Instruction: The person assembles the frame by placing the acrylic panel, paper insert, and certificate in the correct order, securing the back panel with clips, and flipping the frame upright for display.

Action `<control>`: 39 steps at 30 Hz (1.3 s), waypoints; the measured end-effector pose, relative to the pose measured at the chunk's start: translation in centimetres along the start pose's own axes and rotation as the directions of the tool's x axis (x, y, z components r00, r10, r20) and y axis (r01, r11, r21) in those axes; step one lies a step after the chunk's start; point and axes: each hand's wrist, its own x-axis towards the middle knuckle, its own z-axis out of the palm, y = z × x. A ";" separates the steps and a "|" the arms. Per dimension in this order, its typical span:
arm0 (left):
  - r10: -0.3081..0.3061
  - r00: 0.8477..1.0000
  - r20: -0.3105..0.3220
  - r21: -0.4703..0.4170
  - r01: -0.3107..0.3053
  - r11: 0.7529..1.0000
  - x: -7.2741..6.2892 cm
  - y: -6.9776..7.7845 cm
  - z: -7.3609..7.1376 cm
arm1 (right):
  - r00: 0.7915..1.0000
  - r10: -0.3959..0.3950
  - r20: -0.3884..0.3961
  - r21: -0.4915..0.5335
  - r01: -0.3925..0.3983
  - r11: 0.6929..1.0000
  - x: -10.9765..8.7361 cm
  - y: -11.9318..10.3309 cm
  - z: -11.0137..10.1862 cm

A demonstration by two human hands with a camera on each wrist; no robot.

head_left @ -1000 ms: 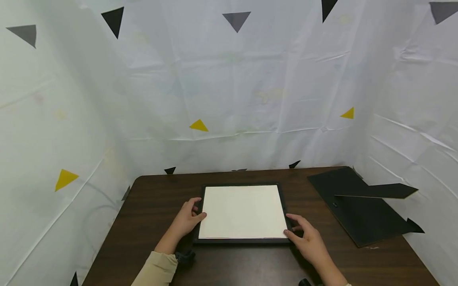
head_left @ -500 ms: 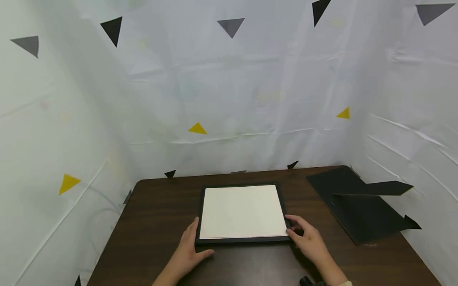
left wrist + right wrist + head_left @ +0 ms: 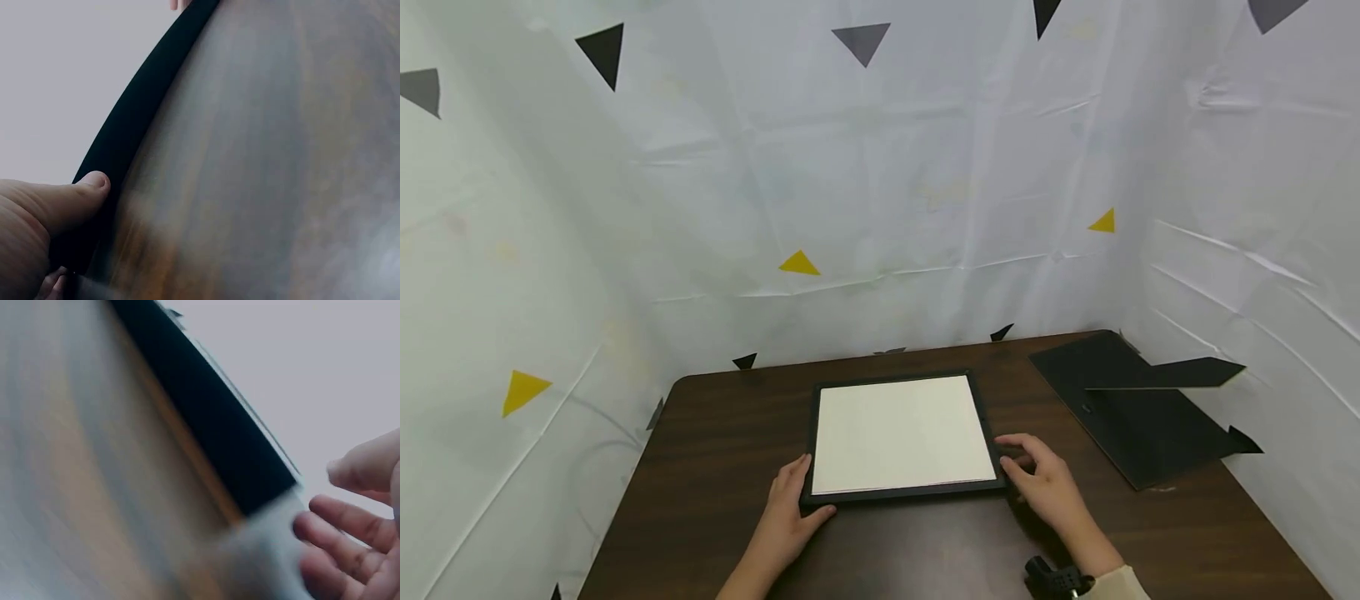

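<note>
A black picture frame (image 3: 811, 467) lies flat on the dark wooden table with a cream sheet (image 3: 898, 433) filling its inside. At its front left corner is my left hand (image 3: 782, 521), fingers fairly straight along the left side and thumb spread. In the left wrist view the thumb (image 3: 90, 184) touches the frame's black front edge. Beside the right side, near the front corner, my right hand (image 3: 1048, 483) has loosely bent fingers. The right wrist view shows those fingers (image 3: 340, 534) a little apart from the frame's corner, holding nothing.
A black frame backing (image 3: 1150, 433) with its easel stand (image 3: 1165, 375) swung out lies at the table's right edge. White sheeting (image 3: 880, 208) with coloured triangles encloses the table (image 3: 722, 433) behind and at both sides.
My left hand has slid from the left side down to the frame's front left corner. My right hand has drawn slightly away from the right side. The head view has shifted.
</note>
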 end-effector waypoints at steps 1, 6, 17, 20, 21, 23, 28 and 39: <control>-0.001 1.000 -0.002 -0.001 0.001 1.000 0.0 0.0 0.0 | 0.998 -0.022 -0.053 -0.018 0.021 1.000 0.1 0.3 -0.5; -0.003 1.000 -0.001 -0.003 0.003 1.000 0.1 -0.2 0.0 | 0.915 -0.038 -0.403 -0.108 -0.007 0.994 0.3 2.0 -4.2; 0.009 1.000 -0.001 -0.009 -0.009 1.000 0.4 -0.3 0.1 | 0.873 0.204 -0.443 -0.143 -0.293 0.945 1.6 3.6 -14.2; 0.013 1.000 -0.009 -0.001 -0.013 1.000 0.4 -0.3 0.1 | 0.859 0.291 -0.422 -0.088 -0.358 0.930 1.3 4.5 -15.1; 0.014 1.000 -0.008 0.000 -0.014 1.000 0.3 -0.3 0.1 | 0.842 0.304 -0.446 -0.067 -0.370 0.927 1.1 4.8 -15.3; 0.017 1.000 -0.006 0.001 -0.017 1.000 0.3 -0.3 0.1 | 0.785 0.285 -0.550 -0.066 -0.381 0.922 0.7 5.7 -15.6; 0.008 1.000 0.001 -0.009 -0.008 1.000 0.1 -0.4 0.3 | 0.607 0.284 -0.742 -0.023 -0.446 0.895 -0.2 7.8 -16.8; 0.012 1.000 0.002 0.005 -0.012 1.000 0.2 -0.2 0.2 | 0.663 0.617 -0.423 -0.225 -0.737 0.638 -0.2 10.8 -18.5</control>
